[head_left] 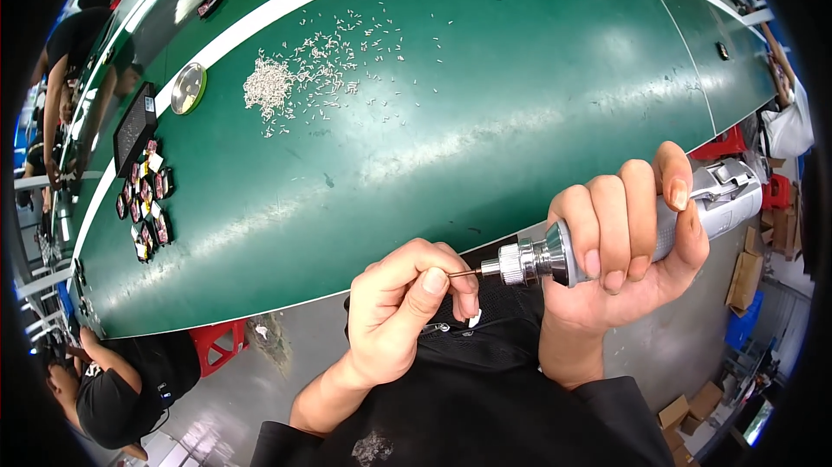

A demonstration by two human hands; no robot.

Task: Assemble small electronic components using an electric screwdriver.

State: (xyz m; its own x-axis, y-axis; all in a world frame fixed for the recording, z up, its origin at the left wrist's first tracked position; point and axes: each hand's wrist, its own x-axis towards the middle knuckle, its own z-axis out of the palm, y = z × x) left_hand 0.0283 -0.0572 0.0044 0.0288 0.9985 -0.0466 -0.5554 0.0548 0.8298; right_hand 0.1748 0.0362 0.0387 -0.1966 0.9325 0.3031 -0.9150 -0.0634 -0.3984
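Note:
My right hand (607, 268) is wrapped round the grey body of an electric screwdriver (522, 262), which lies sideways above my lap with its silver chuck turned left. From the chuck sticks a thin dark bit (465, 274). Thumb and forefinger of my left hand (394, 307) pinch the bit near its tip, and the tip itself is hidden between them. A lever (724, 179) shows on the screwdriver's back end, beyond my right fingers. Both hands are at the near edge of the green table (416, 198).
Many small whitish pieces (269, 86) lie heaped and scattered on the table's far left. Beside them are a round dish (188, 88), a black tray (135, 131) and several small dark parts with labels (145, 198). Other people (130, 385) and a red stool (217, 346) are at the left.

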